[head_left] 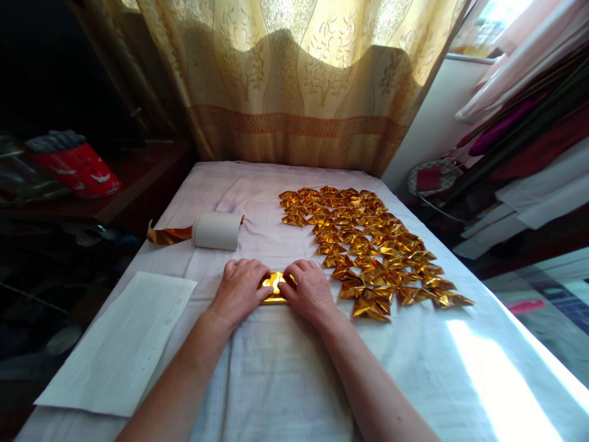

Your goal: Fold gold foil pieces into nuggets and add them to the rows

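A folded strip of shiny gold foil paper point(275, 283) lies flat on the white cloth, in the middle of the table. My left hand point(242, 285) grips its left end, thumb on top and fingers curled over the far edge. On the right end, my right hand point(309, 288) grips it the same way, thumb pointing inward. Between the two thumbs the bright foil shows; its ends are hidden under my hands. To the right, several folded gold foil pieces point(368, 245) with pointed ends sit in close rows.
A white cardboard roll point(217, 231) lies on its side at left, a gold strip point(170, 236) trailing from it. White paper sheets point(124, 344) rest near the left edge. A red container point(76, 166) stands on a dark side table. A patterned curtain point(294, 73) hangs behind.
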Demonstrator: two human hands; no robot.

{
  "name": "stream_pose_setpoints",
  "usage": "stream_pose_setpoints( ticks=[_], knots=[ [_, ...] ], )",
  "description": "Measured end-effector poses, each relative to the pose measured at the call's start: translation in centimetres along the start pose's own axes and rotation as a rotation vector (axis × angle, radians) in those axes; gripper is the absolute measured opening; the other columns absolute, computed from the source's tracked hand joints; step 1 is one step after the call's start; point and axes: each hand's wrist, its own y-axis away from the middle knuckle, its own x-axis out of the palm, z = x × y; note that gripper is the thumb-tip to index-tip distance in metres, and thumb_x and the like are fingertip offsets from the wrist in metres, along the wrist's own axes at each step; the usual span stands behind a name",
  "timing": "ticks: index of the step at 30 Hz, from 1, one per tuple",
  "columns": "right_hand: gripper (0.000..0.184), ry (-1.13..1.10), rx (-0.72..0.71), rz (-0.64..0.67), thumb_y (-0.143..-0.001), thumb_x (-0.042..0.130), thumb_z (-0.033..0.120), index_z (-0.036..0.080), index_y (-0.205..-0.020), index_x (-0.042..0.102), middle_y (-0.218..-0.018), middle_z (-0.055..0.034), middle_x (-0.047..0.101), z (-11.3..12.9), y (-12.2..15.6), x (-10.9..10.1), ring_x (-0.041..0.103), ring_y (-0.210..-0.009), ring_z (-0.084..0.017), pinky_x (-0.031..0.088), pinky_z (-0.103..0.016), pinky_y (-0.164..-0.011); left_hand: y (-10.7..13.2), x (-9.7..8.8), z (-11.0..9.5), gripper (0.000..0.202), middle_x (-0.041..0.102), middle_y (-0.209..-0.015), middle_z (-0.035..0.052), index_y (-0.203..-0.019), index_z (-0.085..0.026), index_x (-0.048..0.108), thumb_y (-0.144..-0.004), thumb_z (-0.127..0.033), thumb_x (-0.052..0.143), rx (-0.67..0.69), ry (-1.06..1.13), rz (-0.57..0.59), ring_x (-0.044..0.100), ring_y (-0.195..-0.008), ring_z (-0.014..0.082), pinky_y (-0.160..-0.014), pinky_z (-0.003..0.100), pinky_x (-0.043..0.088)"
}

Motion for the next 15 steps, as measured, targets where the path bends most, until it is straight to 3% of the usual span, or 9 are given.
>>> stream_pose_setpoints(
  ticks=[15],
  knots=[
    [0.023,-0.087,-0.045,-0.017,-0.085,0.067,0.035,0.022,-0.104,0.064,-0.116,-0.0074,0.064,-0.2,2.1,0.2,0.054,-0.107,-0.024,0.034,-0.036,-0.089,0.6,-1.0,-0.6,0.021,0.066,-0.108,0.003,-0.101,-0.024,0.062,-0.082,-0.03,0.068,-0.015,-0.013,0.102,0.056,-0.109,0.0241,-0.101,0.042,0.031]
  ],
)
